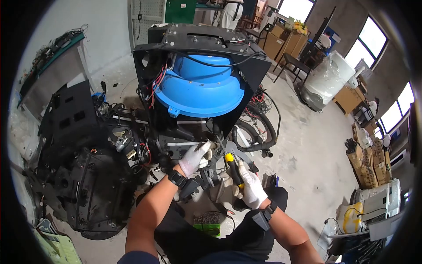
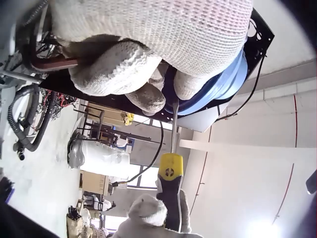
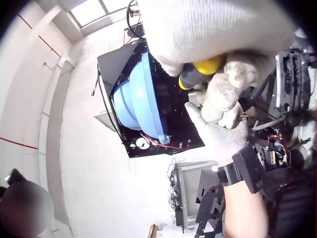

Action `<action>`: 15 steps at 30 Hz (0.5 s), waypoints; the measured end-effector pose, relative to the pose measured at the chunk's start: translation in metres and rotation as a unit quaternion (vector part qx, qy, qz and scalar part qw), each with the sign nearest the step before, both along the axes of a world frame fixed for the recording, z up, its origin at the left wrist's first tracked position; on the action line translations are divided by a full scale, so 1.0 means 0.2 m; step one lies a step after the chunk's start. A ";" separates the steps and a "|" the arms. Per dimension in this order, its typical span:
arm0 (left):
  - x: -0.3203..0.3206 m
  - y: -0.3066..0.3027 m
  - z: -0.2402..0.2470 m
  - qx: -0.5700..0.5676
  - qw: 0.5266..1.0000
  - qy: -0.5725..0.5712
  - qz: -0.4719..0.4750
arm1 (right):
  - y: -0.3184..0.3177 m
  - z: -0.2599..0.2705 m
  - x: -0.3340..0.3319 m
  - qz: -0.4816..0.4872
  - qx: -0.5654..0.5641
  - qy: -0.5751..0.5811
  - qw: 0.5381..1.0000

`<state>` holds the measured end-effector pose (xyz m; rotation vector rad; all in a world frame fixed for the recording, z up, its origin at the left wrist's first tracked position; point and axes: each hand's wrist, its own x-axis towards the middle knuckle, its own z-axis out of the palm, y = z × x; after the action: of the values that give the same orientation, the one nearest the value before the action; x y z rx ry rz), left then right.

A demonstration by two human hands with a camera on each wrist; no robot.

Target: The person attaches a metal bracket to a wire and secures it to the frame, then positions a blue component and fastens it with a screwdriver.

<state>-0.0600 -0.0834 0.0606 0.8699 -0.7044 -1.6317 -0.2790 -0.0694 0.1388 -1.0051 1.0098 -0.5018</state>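
Note:
My right hand (image 1: 253, 188), in a white knit glove, grips a screwdriver (image 1: 233, 169) by its black-and-yellow handle. In the left wrist view the screwdriver's metal shaft (image 2: 175, 126) points to the gloved fingertips of my left hand (image 2: 153, 39). Those left fingers are curled around a bent dark bar that looks like a hex key (image 2: 54, 64); its far end is hidden in the glove. Both hands are in front of a black housing (image 1: 145, 66) that holds a large blue round shell (image 1: 200, 90).
Black panels and mechanical parts (image 1: 94, 193) crowd the floor on the left. A corrugated black hose (image 1: 259, 143) and loose wires (image 1: 259, 105) lie to the right of the housing. A green box of small parts (image 1: 206, 223) stands between the knees. Farther off is a plastic-wrapped white machine (image 1: 325, 81).

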 end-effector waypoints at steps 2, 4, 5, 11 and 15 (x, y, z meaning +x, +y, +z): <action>-0.01 0.02 -0.01 0.014 1.000 0.000 0.026 | 0.01 -0.02 0.03 0.010 -0.002 0.008 1.000; 0.01 0.03 0.00 0.007 0.999 -0.015 0.031 | 0.01 -0.05 0.05 0.001 -0.022 0.046 0.999; 0.01 0.04 0.01 0.020 0.999 -0.002 0.030 | 0.01 -0.04 0.06 0.002 -0.023 0.033 0.999; -0.02 0.05 -0.10 -0.016 1.000 -0.018 0.001 | 0.01 -0.09 0.08 0.024 -0.049 0.045 0.997; -0.08 0.07 -0.09 -0.016 0.999 -0.043 0.008 | 0.01 -0.17 0.06 0.031 -0.063 0.073 0.995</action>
<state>-0.0766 -0.0696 0.0431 0.9245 -0.7798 -1.5725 -0.2664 -0.0678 0.1049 -1.1951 1.0846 -0.4495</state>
